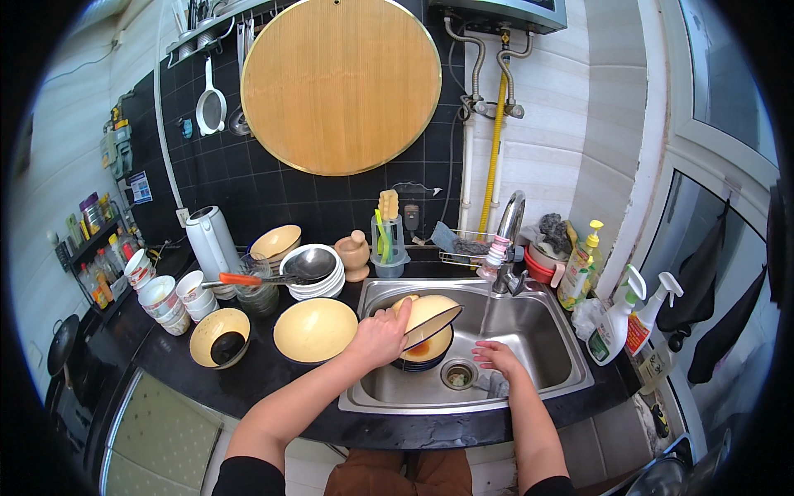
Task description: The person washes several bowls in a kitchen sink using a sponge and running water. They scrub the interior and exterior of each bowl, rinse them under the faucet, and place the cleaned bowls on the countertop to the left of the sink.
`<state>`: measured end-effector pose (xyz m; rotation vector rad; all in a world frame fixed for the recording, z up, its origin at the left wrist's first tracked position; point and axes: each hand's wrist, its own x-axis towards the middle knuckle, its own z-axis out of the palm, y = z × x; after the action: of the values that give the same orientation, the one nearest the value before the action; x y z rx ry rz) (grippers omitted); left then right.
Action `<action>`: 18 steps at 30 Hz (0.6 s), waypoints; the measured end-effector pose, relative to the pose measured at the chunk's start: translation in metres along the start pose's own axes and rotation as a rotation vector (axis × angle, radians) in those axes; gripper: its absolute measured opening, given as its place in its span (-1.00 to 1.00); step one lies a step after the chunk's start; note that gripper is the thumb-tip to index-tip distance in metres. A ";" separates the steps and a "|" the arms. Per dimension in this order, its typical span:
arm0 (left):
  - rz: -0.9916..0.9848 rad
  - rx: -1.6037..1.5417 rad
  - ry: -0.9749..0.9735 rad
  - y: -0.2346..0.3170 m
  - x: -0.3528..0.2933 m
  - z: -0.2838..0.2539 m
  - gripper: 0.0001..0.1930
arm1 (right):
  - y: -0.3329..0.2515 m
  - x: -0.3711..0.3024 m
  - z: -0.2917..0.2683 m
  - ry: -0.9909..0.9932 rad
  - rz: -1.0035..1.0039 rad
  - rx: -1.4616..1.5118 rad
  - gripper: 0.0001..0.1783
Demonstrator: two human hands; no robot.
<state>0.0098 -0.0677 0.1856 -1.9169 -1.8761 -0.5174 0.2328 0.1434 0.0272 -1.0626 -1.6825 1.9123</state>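
Observation:
My left hand grips the rim of a cream-yellow enamel bowl with a dark edge, tilted over the left part of the steel sink. Beneath it sits a stack of similar bowls, with some reddish-brown liquid in the top one. My right hand is open, fingers apart and holding nothing, beside the thin stream of water from the faucet. Just below that hand lies a wet grey cloth, next to the drain.
Left of the sink stand a wide yellow bowl, another bowl with something dark inside, stacked white bowls under a ladle, and several cups. Spray bottles and a dish soap bottle line the right.

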 end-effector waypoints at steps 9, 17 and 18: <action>-0.235 -0.250 0.084 -0.026 -0.002 -0.021 -0.53 | -0.002 -0.002 0.001 0.013 -0.012 -0.007 -0.59; -0.811 -0.695 0.236 -0.103 -0.034 -0.061 -0.80 | -0.001 -0.003 0.000 0.017 -0.017 -0.011 -0.60; -0.848 -0.779 0.255 -0.114 -0.044 -0.058 -0.76 | 0.000 -0.003 0.000 0.016 -0.013 -0.016 -0.60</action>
<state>-0.1042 -0.1339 0.2152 -1.1727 -2.4485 -1.8674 0.2347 0.1416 0.0281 -1.0681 -1.6949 1.8802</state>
